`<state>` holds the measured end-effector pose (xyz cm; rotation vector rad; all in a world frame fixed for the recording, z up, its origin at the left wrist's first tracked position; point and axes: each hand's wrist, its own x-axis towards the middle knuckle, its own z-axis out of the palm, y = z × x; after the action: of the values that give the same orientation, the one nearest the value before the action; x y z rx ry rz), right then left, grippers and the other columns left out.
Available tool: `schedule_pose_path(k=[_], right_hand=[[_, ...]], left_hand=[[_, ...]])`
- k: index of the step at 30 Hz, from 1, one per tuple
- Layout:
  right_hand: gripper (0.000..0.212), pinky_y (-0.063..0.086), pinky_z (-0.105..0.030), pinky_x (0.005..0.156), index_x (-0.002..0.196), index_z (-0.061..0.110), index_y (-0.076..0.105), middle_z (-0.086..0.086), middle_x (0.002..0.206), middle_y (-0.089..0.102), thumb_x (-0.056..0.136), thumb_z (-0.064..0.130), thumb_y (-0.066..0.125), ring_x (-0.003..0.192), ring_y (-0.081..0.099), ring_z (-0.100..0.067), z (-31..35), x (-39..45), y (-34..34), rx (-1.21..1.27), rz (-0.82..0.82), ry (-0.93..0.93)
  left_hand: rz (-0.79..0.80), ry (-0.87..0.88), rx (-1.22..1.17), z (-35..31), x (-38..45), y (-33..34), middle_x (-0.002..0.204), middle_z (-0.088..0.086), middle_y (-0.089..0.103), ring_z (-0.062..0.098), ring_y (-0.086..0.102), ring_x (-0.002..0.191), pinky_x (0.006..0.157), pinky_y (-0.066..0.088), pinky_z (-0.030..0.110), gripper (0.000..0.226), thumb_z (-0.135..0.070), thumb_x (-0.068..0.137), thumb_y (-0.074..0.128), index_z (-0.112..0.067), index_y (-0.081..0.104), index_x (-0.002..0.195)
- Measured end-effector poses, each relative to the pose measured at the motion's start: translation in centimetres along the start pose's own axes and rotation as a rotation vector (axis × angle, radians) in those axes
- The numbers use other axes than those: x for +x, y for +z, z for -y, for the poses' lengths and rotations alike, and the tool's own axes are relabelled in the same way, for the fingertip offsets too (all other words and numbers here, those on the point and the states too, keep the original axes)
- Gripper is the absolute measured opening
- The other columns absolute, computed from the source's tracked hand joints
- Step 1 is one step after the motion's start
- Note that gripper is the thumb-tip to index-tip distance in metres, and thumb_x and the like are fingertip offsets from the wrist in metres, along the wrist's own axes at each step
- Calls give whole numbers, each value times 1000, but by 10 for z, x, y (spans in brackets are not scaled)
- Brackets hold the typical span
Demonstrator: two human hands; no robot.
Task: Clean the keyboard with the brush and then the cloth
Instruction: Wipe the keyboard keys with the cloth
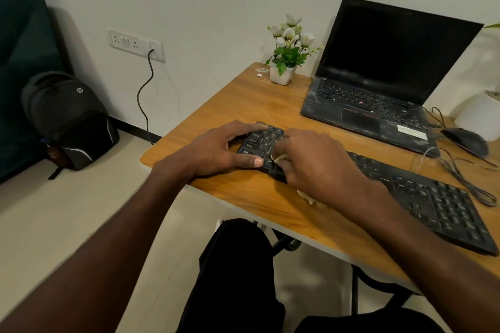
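My knees in dark trousers (235, 273) are sitting closest to me, tucked under the near edge of the wooden desk (243, 105), and my two bare forearms are reaching out over them. My left hand (216, 149) is lying over the left end of the black keyboard (422, 197), fingers spread and curving round its far corner while my thumb is pressing flat against the near edge, so I am steadying that end rather than pinching anything. My right hand (316, 165) is curling down on the keys just beside it, fingers bunched together around a pale cloth (311, 197); a bit of it is peeking out by my fingertips and a larger fold is showing under my wrist on the desk. The keyboard is lying slantwise across the desk, running from under my hands toward the right edge of the view. Behind it an open laptop (378, 84) with a dark screen is standing, its deck looking dusty. A black mouse (465, 140) is resting to the right of the laptop, with loose cables (465, 178) trailing between it and the keyboard. A small white pot of white flowers (286, 54) is standing at the far corner of the desk against the wall. Down on the floor to the left a black backpack (67, 119) is leaning, and a cord is hanging from the wall socket (136, 44).
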<state>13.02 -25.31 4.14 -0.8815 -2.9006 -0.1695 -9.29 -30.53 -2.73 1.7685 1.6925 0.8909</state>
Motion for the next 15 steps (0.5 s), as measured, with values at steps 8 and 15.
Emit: schedule_pose_path(k=[8,15], right_hand=[[18,42,-28,66,115,40,71,19,106,59,98,33,66,94,52,-5,-16,-10,-2,147,-17,-34],[17,48,-25,67,107,43,73,19,102,61,95,31,72,92,57,-5,-34,-36,-6,106,68,64]], left_hand=[[6,-3,11,0,0,-1,145,-26,51,3,52,133,115,45,49,81,-80,72,75,-62,47,147],[11,-13,-50,-4,-2,-1,150,-26,50,-10,46,129,118,41,39,75,-56,82,84,-56,50,149]])
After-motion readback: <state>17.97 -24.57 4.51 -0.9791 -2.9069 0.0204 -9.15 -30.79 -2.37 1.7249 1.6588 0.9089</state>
